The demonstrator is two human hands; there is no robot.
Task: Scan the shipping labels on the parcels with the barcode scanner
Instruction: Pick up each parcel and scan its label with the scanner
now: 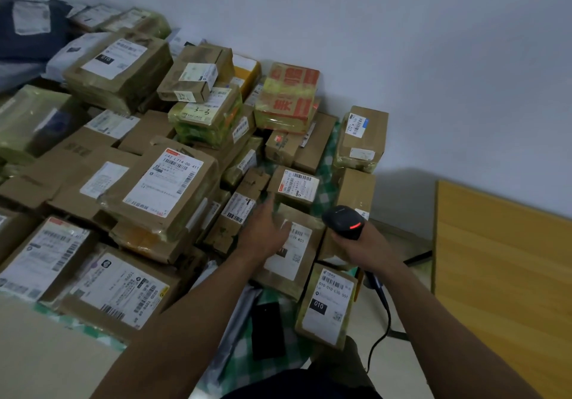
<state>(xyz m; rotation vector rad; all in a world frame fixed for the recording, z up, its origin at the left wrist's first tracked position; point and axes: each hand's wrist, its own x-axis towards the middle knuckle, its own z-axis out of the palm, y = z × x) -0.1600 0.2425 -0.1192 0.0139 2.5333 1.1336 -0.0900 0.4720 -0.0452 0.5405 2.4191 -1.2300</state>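
Observation:
Several taped cardboard parcels with white shipping labels lie heaped on a table covered by a green checked cloth (269, 364). My right hand (363, 248) grips a black barcode scanner (345, 220) whose red light glows; its cable hangs down to the right. The scanner head sits above the right edge of a brown parcel (297, 262) with a long white label. My left hand (266, 228) reaches over that parcel's left side with fingers straight, covering part of the label. Just behind stands a small parcel (297, 186) with a barcode label. A parcel marked 010 (328, 306) lies nearer to me.
A dark flat phone (267, 330) lies on the cloth near my body. A red and yellow printed box (289, 95) tops the back stack. The white wall runs behind the pile. A wooden board (501, 275) stands to the right.

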